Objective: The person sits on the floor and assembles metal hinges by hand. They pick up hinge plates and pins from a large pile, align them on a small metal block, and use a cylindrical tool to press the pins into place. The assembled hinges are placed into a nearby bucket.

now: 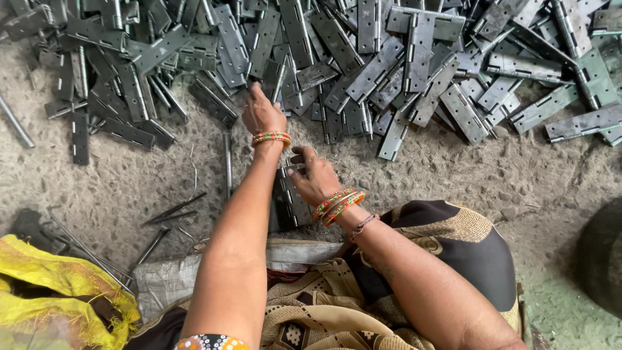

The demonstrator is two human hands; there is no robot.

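No containers in my view, just a big loose pile of hinges [389,58] spread across the concrete floor [453,175] along the top of frame. Left hand [261,113] is stretched forward to the near edge of the pile, fingertips touching a dark hinge [275,78]; I can't tell if the fingers are closed on it. Right hand [315,176] sits closer to the body, clamped on top of a small upright stack of hinges [289,204] standing on the floor just ahead of the lap. Hands are apart, left ahead of right. Thin metal pins [175,210] lie loose on the floor left of the left arm. Yellow cloth [58,291] bunched at bottom left.
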